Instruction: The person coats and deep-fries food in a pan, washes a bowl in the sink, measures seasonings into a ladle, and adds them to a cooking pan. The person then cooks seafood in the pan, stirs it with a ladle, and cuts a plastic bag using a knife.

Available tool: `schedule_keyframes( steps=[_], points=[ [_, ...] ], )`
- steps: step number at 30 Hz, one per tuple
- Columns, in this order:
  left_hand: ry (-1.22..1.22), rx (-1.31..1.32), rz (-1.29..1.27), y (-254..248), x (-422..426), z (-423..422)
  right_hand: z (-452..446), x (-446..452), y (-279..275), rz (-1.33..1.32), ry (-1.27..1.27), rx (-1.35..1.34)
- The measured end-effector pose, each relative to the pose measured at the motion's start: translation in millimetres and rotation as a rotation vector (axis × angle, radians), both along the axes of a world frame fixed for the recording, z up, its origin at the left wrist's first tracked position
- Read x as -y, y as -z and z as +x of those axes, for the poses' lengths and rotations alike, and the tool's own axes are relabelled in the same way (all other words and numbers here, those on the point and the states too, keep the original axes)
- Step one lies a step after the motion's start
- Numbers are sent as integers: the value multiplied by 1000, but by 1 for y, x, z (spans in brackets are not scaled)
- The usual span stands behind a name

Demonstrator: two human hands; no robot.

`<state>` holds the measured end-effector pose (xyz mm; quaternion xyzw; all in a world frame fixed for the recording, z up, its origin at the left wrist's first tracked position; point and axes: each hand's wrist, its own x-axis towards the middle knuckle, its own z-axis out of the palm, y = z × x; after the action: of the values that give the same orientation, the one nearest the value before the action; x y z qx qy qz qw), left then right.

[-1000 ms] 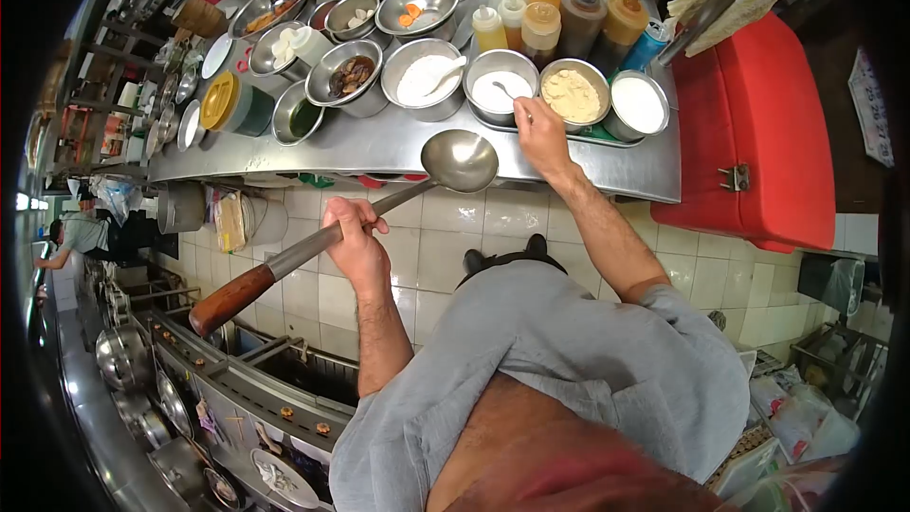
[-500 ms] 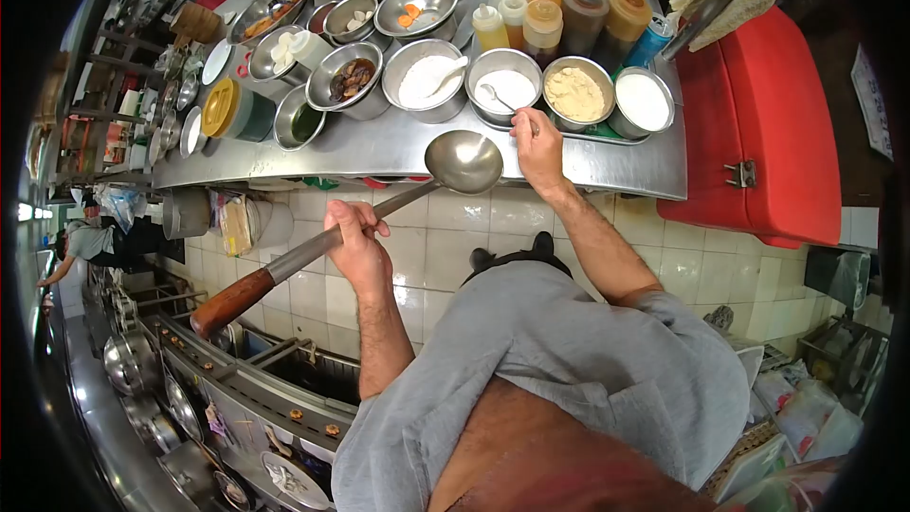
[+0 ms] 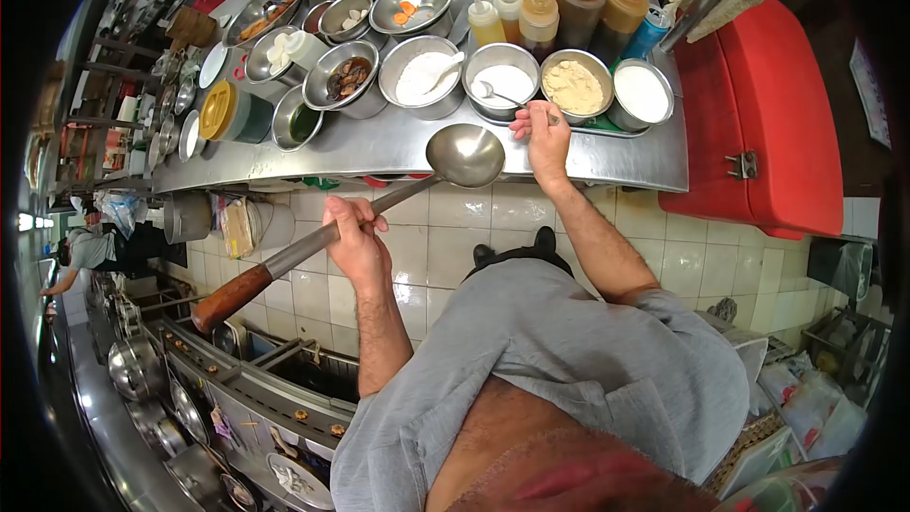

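Observation:
My left hand (image 3: 357, 239) is wrapped round the metal shaft of a long ladle with a wooden handle. The ladle's round bowl (image 3: 464, 155) hangs by the counter's front edge and looks bare inside. Between the fingers of my right hand (image 3: 545, 137) is a small metal spoon (image 3: 502, 95), its tip over a steel bowl of white powder (image 3: 501, 75). To the right of that bowl are a bowl of yellowish powder (image 3: 574, 86) and one of white liquid (image 3: 642, 93). On its left sits a larger bowl of white powder (image 3: 420, 79) with a white scoop.
Squeeze bottles (image 3: 538, 21) stand behind the bowls on the steel counter (image 3: 398, 150). A red cooler box (image 3: 777, 123) is at the right. Stove burners (image 3: 256, 381) and pans lie at lower left. Another person (image 3: 90, 248) is at the far left.
The spoon in my right hand has lifted and moved left within the white powder bowl, and the hand has turned slightly. My left hand still holds the ladle in nearly the same place.

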<state>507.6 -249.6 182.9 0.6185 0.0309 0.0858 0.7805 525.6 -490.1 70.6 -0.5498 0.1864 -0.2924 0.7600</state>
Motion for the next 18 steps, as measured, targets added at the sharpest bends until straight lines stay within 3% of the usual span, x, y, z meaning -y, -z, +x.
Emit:
schedule_keyframes(
  steps=[10,16,18],
  points=[
    [-27,23,-69,2,2,0,-12,21,-14,80,40,59],
    [-27,-1,-145,-7,7,-2,-66,29,-41,143,-6,95],
    [-27,-37,-180,-8,9,-5,-89,35,-42,-155,-215,17]
  ],
)
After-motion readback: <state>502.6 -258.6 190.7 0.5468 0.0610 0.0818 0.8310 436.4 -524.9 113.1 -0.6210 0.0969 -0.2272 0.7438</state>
